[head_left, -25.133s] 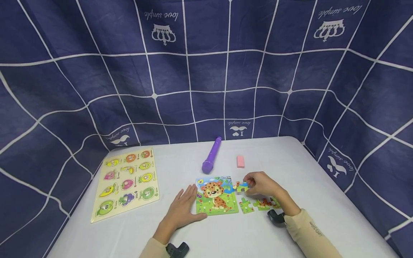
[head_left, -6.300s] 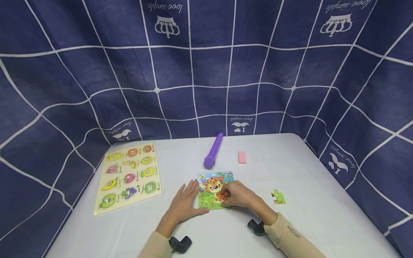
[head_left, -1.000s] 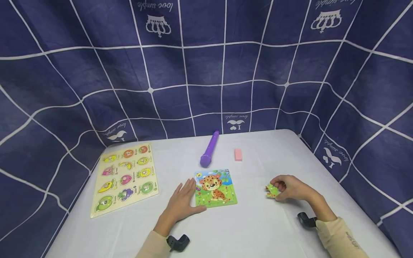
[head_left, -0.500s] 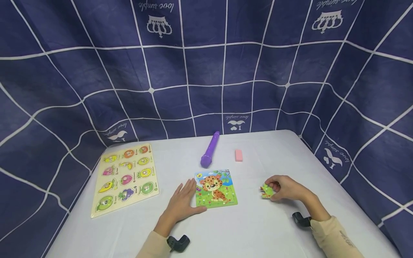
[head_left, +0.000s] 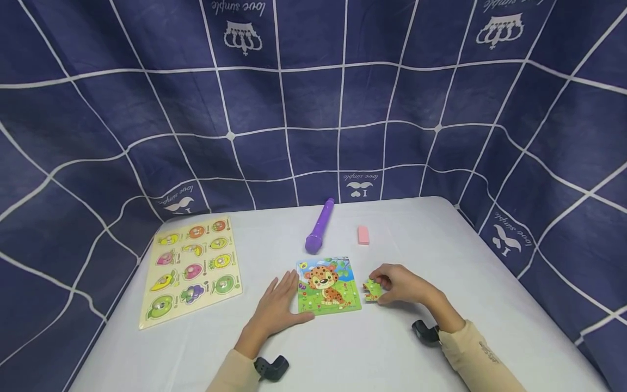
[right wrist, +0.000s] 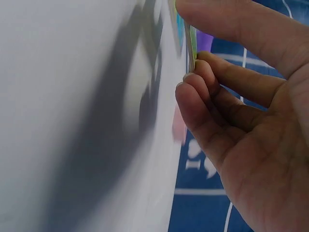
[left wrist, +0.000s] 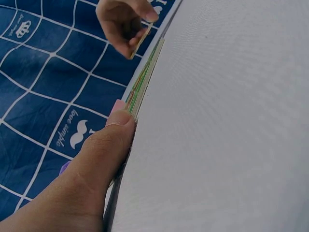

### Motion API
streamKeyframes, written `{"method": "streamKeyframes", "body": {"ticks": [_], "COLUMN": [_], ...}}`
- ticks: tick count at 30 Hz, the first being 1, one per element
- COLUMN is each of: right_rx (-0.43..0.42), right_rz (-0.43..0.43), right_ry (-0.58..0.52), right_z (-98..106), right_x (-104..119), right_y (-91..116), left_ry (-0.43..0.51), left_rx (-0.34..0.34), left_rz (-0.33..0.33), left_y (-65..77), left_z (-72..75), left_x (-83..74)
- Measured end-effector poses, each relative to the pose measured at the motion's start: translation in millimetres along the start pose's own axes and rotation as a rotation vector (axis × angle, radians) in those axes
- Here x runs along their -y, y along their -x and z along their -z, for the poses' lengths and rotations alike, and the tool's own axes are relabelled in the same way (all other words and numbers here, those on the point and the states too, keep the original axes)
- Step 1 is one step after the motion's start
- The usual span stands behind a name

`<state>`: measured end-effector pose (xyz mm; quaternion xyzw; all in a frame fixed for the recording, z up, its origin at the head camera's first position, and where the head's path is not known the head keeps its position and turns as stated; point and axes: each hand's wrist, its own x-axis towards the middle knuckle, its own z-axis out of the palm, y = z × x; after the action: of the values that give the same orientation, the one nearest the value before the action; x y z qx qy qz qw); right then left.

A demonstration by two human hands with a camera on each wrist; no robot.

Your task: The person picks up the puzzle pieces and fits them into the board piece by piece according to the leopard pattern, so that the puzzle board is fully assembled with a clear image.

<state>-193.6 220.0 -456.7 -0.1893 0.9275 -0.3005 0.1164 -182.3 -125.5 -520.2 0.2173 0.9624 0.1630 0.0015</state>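
My right hand pinches a green jigsaw piece by its right side, just right of the leopard puzzle board. Edge-on, the same jigsaw piece shows between thumb and fingers in the right wrist view, its shadow falling on the table. The board bears a spotted leopard cub on grass under a blue sky. Along the board's left edge lies my left hand, fingers straight, its thumb at the lower left corner. In the left wrist view that left hand's thumb touches the board's edge.
A purple toy microphone lies behind the puzzle board, with a pink block to its right. On the left is a wooden fruit puzzle board. A blue checked curtain hangs behind the white table.
Over the last second my right hand has carried the jigsaw piece leftward across the table to beside the board. Earlier loose pieces have left the table's right side. My left hand has stayed put.
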Motion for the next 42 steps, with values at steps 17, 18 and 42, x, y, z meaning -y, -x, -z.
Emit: {"method": "streamKeyframes", "body": {"ticks": [17, 18, 42], "right_rx": [0.049, 0.052, 0.084], "right_rz": [0.155, 0.157, 0.124], "right_ry": [0.104, 0.1, 0.1], "right_z": [-27, -28, -36], "right_x": [35, 35, 40], "right_y": [-29, -30, -35], "left_ry": [0.0, -0.001, -0.006], "left_rx": [-0.011, -0.008, 0.003], "left_rz": [-0.007, -0.007, 0.001], "left_y": [-1.4, -1.3, 0.1], "left_z": [-1.0, -0.7, -1.5], "left_x": [0.7, 0.5, 1.6]}}
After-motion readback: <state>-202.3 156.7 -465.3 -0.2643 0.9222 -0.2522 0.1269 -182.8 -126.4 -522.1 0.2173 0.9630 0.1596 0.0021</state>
